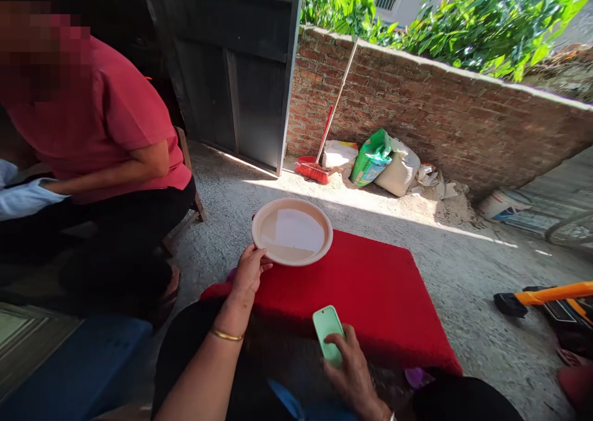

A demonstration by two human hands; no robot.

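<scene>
My left hand (250, 269) grips the near left rim of a round beige basin (330, 232). The basin sits level at the far edge of a red cloth-covered surface (361, 279), and bright reflections show on what looks like water inside it. Closer to me, my right hand (349, 371) is closed on a flat, light-green rectangular case (328, 322) with rounded corners. Its fingers lie over the case's lower part, and I cannot make out exactly what it is. The case is apart from the basin, above the near edge of the red cloth.
A person in a red shirt (134, 112) and light gloves sits at left. Beyond the basin stand a dark metal door (231, 68), a red broom (312, 170) and sacks (401, 167) along a brick wall (417, 99). An orange-handled item (551, 294) lies at right.
</scene>
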